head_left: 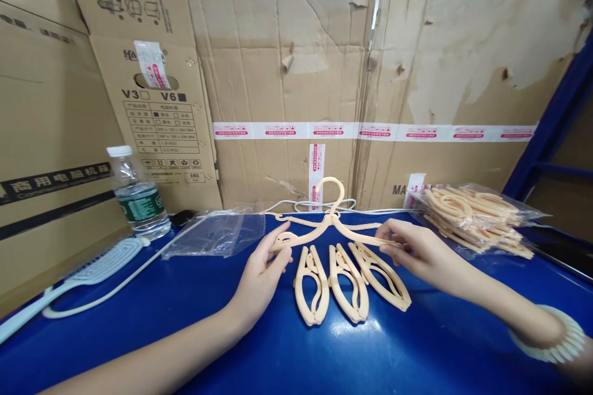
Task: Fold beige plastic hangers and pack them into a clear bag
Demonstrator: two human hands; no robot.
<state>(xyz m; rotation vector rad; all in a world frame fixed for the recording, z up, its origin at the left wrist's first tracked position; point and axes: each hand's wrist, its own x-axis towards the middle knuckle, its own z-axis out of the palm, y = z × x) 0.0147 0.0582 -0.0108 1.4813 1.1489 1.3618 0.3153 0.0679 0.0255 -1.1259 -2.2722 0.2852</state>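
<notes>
looks like the arm-spreading step: left hand (263, 268) and right hand (412, 245) each pinch one end of the open hanger (330, 220), just beyond three folded hangers (362, 294); next move calls for even two-handed control.

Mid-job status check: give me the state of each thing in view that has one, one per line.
Unfolded hanger, arms spread, hook upward, held at both ends
Left hand, gripping one arm end
Right hand, gripping the other
Three hangers in front, folded, lying side by side
Bagged hangers, folded, stacked in clear plastic
Loose plastic bag, flattened, wrinkled
Water bottle, upright, capped, partly filled
Brush, lying down
</notes>
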